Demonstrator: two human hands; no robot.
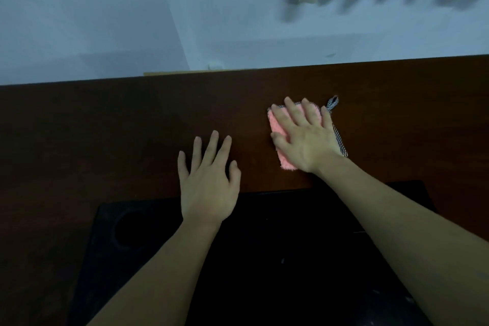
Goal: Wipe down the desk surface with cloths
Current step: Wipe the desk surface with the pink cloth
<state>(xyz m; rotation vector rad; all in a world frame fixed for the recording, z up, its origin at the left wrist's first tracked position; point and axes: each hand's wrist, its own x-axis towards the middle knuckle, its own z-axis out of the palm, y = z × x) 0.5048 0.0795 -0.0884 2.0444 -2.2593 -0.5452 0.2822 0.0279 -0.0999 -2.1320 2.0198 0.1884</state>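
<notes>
With the right hand (pixel 304 135) laid flat and fingers spread over the pink cloth (pixel 277 127), I note the cloth lies on the brown tabletop (pixel 105 127) toward its far edge, right of centre; the palm covers most of it, and only the pink left margin, a checked border (pixel 340 141) on the right and a small hanging loop (pixel 333 103) at the far corner show. Nothing is gripped: the fingers are straight and press down. The left hand (pixel 209 180) is open too, fingers splayed, resting bare on the tabletop near the near edge, apart from the cloth. A black chair seat (pixel 264 259), as it seems, sits below the near edge. Judgement: the wiping stroke is in hand, with most of the surface to the left not yet covered. To do it well I would keep even palm pressure so the cloth does not bunch or slide out from under the fingers, run overlapping passes parallel to the far edge, and carry each pass right to the edges. The loop may drag or fold under; worth watching. The left hand serves best as a brace, kept out of the path of the wipe.
</notes>
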